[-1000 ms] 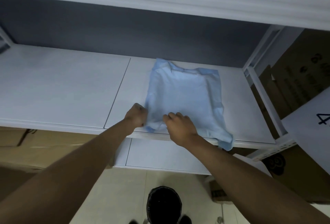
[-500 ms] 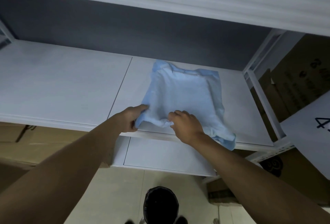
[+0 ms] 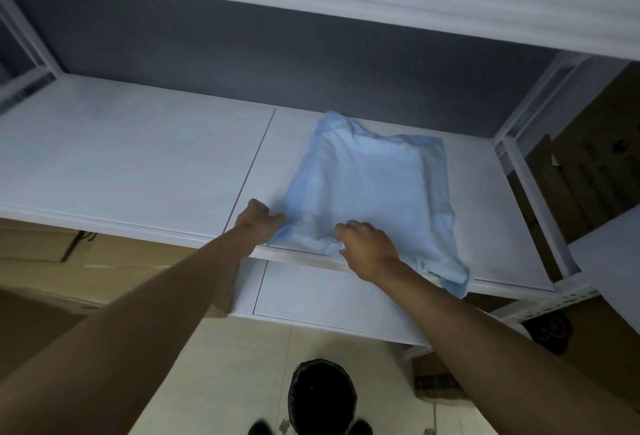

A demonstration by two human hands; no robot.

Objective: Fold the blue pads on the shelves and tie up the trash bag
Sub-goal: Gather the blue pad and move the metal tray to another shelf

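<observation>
A light blue pad (image 3: 370, 188) lies spread on the white shelf (image 3: 138, 164), right of the shelf's seam, with its near right corner hanging over the front edge. My left hand (image 3: 259, 221) pinches the pad's near left corner at the shelf front. My right hand (image 3: 367, 244) grips the bunched near edge of the pad, fingers curled into the fabric. A black trash bag (image 3: 322, 396) sits on the floor below, between my arms.
A lower white shelf (image 3: 329, 299) juts out under the pad. Cardboard boxes (image 3: 585, 171) stand to the right behind the white upright post (image 3: 526, 199), and more cardboard (image 3: 86, 261) sits under the shelf on the left. A shelf board runs overhead.
The pad's near left corner, lifted half a second ago, is back down on the shelf. Both hands have kept their hold on the near edge.
</observation>
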